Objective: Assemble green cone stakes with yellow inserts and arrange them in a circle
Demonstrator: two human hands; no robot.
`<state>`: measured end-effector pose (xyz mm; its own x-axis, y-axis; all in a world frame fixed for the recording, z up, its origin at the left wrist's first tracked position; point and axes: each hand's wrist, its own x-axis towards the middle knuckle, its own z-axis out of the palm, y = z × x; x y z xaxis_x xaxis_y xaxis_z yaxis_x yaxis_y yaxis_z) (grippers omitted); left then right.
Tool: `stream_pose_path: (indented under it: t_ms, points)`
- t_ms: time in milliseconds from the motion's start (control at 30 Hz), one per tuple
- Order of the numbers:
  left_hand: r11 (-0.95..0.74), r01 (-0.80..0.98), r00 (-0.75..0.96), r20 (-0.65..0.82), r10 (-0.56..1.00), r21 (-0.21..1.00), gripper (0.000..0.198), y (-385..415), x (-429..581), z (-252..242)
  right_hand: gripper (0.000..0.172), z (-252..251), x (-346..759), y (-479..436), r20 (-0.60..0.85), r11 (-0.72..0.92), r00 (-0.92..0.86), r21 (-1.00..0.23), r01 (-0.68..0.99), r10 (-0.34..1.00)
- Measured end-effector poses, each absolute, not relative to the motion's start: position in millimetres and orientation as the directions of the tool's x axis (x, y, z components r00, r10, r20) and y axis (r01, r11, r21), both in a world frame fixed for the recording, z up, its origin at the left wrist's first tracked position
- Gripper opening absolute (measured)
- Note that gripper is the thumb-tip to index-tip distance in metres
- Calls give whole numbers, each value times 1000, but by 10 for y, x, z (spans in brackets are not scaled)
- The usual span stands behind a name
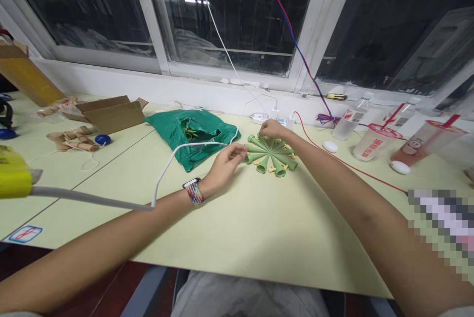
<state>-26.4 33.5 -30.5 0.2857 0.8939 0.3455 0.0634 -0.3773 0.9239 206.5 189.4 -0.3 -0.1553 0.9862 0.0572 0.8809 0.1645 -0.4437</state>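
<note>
A flat ring of green plastic cones point(270, 151) lies on the pale green table point(252, 223), its cones pointing outward around a centre, with small yellow pieces between them. My left hand point(225, 166) comes in from the lower left, its fingertips on the ring's left side. My right hand point(272, 129) reaches over from the right, its fingers pinching the ring's top edge. A white cable point(174, 161) runs just past my left hand. My left wrist carries a watch and a woven bracelet.
A green plastic bag point(192, 139) with green pieces inside lies behind the ring. Left of it stand a cardboard box point(111, 114), tan cylindrical pieces point(74, 139) and a blue ball point(102, 139). Plastic cups point(374, 141), a water bottle point(350, 122) and a red cable point(344, 164) are on the right.
</note>
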Motion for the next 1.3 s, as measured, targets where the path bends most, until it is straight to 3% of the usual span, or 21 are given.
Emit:
stream_pose_path:
  t_ms: [300, 500, 600, 700, 800, 900, 1033, 1133, 1300]
  points:
    - [-403, 98, 311, 357, 881, 910, 25, 357, -265, -335, 14, 31, 2082, 1835, 143, 201, -150, -465, 863, 978]
    - [-392, 59, 336, 352, 874, 918, 25, 258, -259, -302, 16, 189, 2131, 1472, 369, 288, -109, -475, 831, 923]
    - [-432, 38, 414, 379, 828, 901, 22, 92, -245, -221, 11, 201, 2182, 976, 671, 506, -125, -410, 758, 731]
    - [-499, 144, 560, 346, 753, 854, 35, -64, -244, -133, 28, 80, 2272, 307, 840, 732, -271, -199, 651, 470]
    - [-706, 211, 779, 320, 539, 676, 44, -132, -254, -96, 40, -153, 2361, -311, 781, 847, -524, -12, 532, 341]
    - [-841, 206, 904, 233, 360, 501, 39, -136, -258, -113, 37, -394, 2382, -657, 669, 859, -647, 27, 512, 365]
    - [-856, 243, 929, 144, 340, 456, 40, -118, -264, -147, 34, -560, 2307, -683, 463, 816, -693, -134, 562, 553]
    - [-858, 245, 929, 144, 341, 451, 40, -106, -276, -165, 38, -571, 2252, -612, 424, 757, -634, -257, 600, 646]
    - [-879, 239, 931, 160, 328, 412, 39, -109, -280, -182, 38, -538, 2228, -606, 382, 725, -618, -306, 617, 687]
